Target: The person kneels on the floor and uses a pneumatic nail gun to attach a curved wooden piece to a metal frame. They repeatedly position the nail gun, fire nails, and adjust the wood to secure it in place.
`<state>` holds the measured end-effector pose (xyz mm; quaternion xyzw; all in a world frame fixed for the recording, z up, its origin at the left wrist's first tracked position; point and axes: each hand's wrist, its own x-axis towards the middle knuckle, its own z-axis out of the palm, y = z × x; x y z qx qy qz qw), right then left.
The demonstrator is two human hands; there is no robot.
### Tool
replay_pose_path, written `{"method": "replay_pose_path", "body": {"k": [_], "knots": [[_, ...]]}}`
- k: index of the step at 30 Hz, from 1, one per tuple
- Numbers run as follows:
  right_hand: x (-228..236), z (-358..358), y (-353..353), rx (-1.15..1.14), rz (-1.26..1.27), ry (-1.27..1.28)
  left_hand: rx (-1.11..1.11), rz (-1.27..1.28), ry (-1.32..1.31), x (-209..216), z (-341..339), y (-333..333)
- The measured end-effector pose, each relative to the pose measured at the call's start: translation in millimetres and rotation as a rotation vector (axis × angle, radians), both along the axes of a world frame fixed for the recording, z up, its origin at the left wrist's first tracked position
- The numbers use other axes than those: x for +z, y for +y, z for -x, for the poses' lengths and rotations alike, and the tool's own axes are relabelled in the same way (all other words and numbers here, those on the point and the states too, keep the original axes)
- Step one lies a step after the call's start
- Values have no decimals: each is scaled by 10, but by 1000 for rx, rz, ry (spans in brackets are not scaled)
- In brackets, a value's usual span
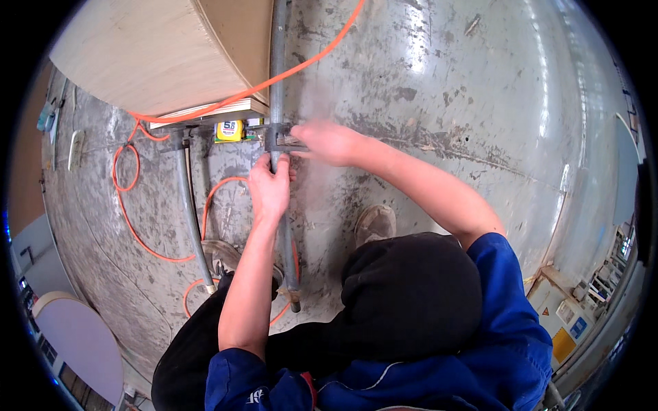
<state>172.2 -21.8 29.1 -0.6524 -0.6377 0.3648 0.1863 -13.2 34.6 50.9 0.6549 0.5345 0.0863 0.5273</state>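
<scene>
A grey pipe clamp [277, 89] runs along the side of a plywood piece, its long pipe reaching back between my feet. My left hand [269, 192] is closed around the pipe just on the near side of the clamp's metal jaw [275, 136]. At the right of that jaw is my right hand [329, 142], smeared by motion, so its fingers and anything in them do not show clearly. A yellow tape measure [229, 131] lies by the plywood's near edge, left of the jaw.
The curved plywood piece [144, 55] fills the upper left. An orange hose [301, 67] crosses over it and loops on the concrete floor [411, 123]. Another pipe clamp [191, 212] stretches out left of my left arm. A pale round-topped panel [79, 342] is at lower left.
</scene>
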Motion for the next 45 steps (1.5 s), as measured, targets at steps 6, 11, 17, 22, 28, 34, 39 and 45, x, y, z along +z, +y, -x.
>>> {"method": "replay_pose_path", "body": {"k": [6,11,17,22,28,34,39,45], "knots": [[-11,104,60,-32,-42,-14,-64,-87,114,-29,51,112],[10,150,31,-77,-132,10,-77,-147,134,-146,101,119],[-57,33,152,-141,-158,-37,-84,-174,74,46,-15,43],[-46,30,161,-182,-104,-42,-48,-184,98,125,-91,34],[-143,53,194,-195,-260,8,-69,-87,-84,-245,57,286],[-11,94,153,-244,-146,-17,108,260,-199,-38,-34,321],[117,153,214,-259,-139,-13,124,311,-234,-70,-47,354],[34,153,187,-254,-143,-63,153,448,-279,-85,-41,401]]}}
